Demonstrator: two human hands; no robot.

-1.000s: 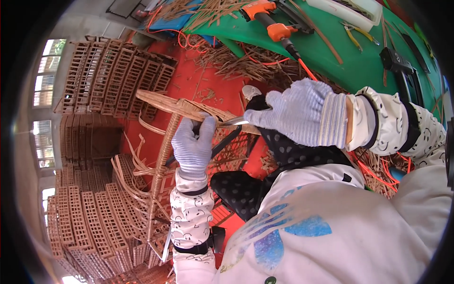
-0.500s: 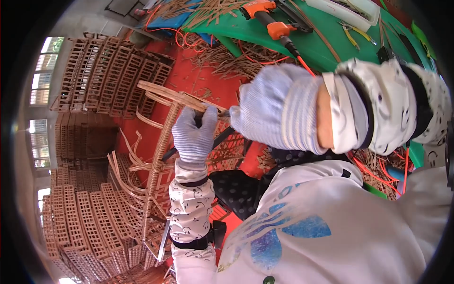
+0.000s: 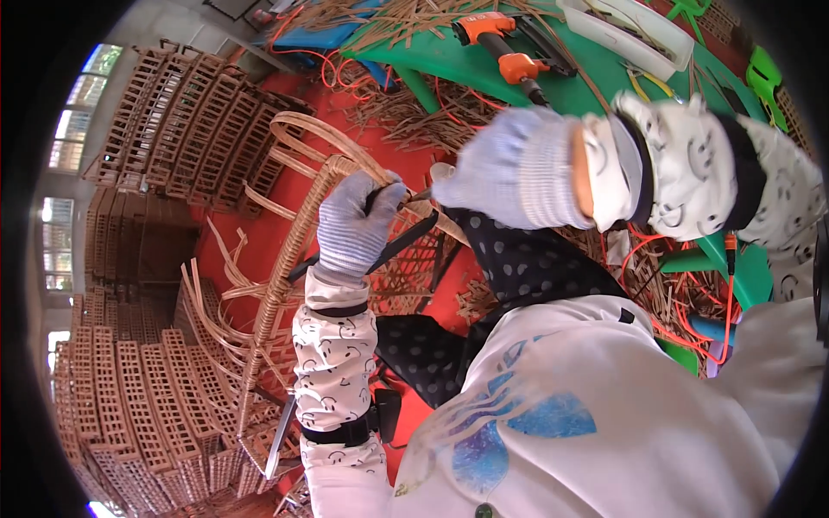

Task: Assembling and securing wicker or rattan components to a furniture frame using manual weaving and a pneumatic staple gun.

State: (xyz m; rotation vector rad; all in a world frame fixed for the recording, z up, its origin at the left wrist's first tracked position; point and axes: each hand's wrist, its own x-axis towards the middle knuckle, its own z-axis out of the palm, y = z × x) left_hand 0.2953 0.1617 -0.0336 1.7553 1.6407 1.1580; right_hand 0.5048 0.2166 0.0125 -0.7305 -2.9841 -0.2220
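Rattan frame (image 3: 298, 233) stands upright over the red floor (image 3: 259, 216), left hand (image 3: 358, 226) with fingers curled tight on its wrapped top rail, right hand (image 3: 518, 168) raised beside it, blurred, grip cannot be told; judged best to keep the strip taut and the rail steady.

The gloved right hand (image 3: 518, 168) is smeared by motion blur, so whether its grip holds anything cannot be told. The left hand (image 3: 358, 229), in a pale blue knitted glove, closes its grip over the rattan-wrapped frame rod (image 3: 289, 268), hiding the wrapped part beneath its fingers; a thin dark tool (image 3: 393, 246) passes under that grip, its front end covered. Above the grips, the green table (image 3: 604, 69) is cut off by the rim.
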